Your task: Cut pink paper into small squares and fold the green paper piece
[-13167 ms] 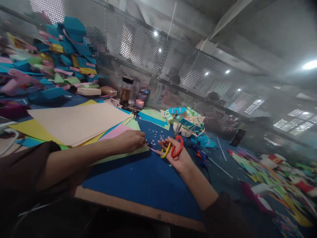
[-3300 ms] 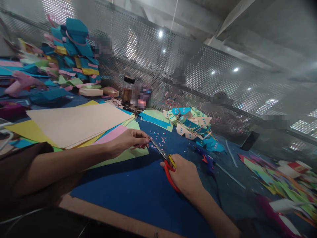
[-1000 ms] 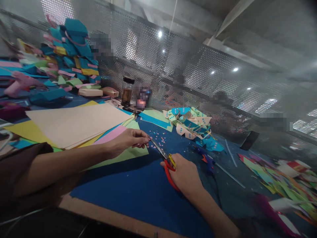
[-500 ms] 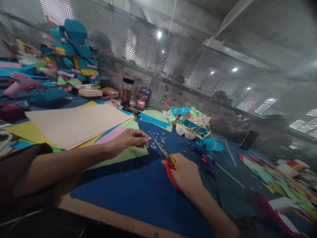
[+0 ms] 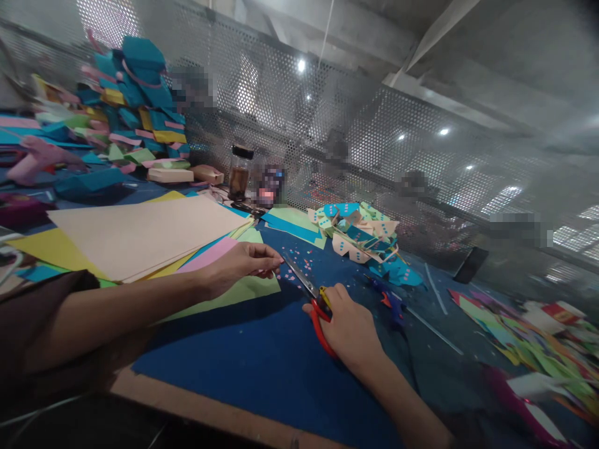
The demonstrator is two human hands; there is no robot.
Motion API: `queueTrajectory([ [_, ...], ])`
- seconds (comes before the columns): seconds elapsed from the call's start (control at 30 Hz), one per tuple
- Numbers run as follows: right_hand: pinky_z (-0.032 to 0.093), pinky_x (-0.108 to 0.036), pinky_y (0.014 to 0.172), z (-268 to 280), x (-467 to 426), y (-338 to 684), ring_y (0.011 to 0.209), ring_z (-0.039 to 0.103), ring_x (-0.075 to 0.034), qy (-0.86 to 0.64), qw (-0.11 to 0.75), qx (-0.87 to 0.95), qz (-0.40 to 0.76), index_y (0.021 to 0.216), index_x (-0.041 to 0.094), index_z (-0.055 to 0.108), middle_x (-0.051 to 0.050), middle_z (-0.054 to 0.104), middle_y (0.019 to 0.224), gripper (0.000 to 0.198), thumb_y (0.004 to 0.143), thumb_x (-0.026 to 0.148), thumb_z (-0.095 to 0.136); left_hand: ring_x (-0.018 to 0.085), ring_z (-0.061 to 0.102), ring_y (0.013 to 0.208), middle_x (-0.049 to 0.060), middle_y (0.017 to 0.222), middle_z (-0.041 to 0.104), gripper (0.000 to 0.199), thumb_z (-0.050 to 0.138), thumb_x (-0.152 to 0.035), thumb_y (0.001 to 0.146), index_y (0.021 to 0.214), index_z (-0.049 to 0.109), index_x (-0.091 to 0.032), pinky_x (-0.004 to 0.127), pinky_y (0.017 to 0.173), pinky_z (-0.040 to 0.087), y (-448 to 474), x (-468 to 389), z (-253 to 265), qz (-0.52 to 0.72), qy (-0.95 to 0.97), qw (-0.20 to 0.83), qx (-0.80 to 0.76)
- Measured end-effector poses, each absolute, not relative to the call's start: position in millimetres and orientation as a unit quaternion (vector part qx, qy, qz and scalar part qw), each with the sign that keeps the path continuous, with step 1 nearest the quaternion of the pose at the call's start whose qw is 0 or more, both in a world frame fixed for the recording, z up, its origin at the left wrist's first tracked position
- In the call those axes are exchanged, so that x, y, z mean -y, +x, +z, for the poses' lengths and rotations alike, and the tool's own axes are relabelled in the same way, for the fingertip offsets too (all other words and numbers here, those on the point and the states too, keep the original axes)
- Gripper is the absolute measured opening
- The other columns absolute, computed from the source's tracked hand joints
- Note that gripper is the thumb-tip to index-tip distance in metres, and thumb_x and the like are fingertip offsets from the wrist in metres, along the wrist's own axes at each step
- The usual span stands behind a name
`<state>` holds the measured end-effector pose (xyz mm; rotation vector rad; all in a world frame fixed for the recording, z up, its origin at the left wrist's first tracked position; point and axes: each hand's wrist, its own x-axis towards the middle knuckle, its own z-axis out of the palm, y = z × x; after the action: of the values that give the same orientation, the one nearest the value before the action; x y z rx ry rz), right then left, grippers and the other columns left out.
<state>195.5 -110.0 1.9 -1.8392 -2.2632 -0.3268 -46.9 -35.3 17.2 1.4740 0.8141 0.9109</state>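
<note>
Broad blue tabletop [image 5: 243, 355], and over it the right hand [image 5: 353, 321] is clamped round scissors [image 5: 311, 289], red-and-yellow handles, grey metal blades angling to the left hand [image 5: 238, 262], its fingertips squeezed on a barely visible pink strip [image 5: 280, 262]. Tiny pink and blue scraps [image 5: 306, 266] dot the surface by the blades, too small for any lettering to show.

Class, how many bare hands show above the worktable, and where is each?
2. The left hand is over the green paper, pinching near the tips of the scissors; the right hand grips the scissors' handles. Others could be hidden.
</note>
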Motion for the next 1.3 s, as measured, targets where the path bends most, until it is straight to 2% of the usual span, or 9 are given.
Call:
queueTrajectory([
  [0.4, 0.026, -0.029, 0.053, -1.3, 109.6, 195.1, 0.065, 0.063, -0.017, -0.607, 0.114, 0.780, -0.103, 0.090, 0.022, 0.057, -0.001, 0.061, 0.091, 0.038, 0.093, 0.059, 0.051, 0.013, 0.053, 0.069, 0.000, 0.077, 0.066, 0.021, 0.071, -0.036, 0.081, 0.093, 0.070, -0.019, 0.027, 0.068, 0.040, -46.9, 33.6, 14.1, 0.379, 0.631, 0.590, -0.331],
  [0.7, 0.027, -0.030, 0.055, 1.4, 112.2, 194.0, 0.066, 0.063, -0.017, -0.605, 0.126, 0.781, -0.088, 0.085, 0.022, 0.058, 0.001, 0.063, 0.083, 0.033, 0.093, 0.054, 0.054, 0.014, 0.054, 0.070, 0.001, 0.078, 0.066, 0.023, 0.070, -0.039, 0.080, 0.092, 0.070, -0.019, 0.028, 0.070, 0.041, -45.5, 36.5, 16.9, 0.371, 0.634, 0.583, -0.348],
  [1.3, 0.029, -0.030, 0.054, 2.6, 111.9, 194.4, 0.066, 0.063, -0.016, -0.612, 0.117, 0.777, -0.086, 0.084, 0.022, 0.060, 0.001, 0.064, 0.083, 0.030, 0.092, 0.051, 0.056, 0.014, 0.054, 0.070, 0.001, 0.079, 0.066, 0.024, 0.070, -0.039, 0.079, 0.090, 0.070, -0.018, 0.029, 0.069, 0.040, -45.4, 36.4, 16.9, 0.370, 0.633, 0.580, -0.354],
])
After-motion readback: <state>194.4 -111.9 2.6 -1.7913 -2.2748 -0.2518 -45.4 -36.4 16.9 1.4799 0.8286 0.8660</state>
